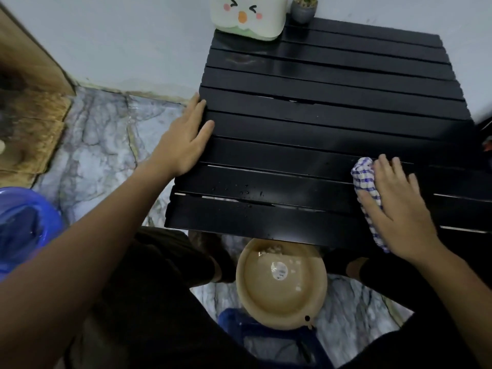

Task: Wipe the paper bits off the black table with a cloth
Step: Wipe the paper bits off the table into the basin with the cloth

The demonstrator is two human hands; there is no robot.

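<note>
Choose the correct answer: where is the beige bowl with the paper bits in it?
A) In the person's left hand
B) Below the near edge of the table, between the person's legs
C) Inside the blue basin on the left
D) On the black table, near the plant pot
B: the beige bowl sits below the near edge of the black table, between the person's legs, with pale bits visible inside it.

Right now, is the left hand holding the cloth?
No. The left hand rests flat on the black table's edge; the right hand presses the checked cloth.
</note>
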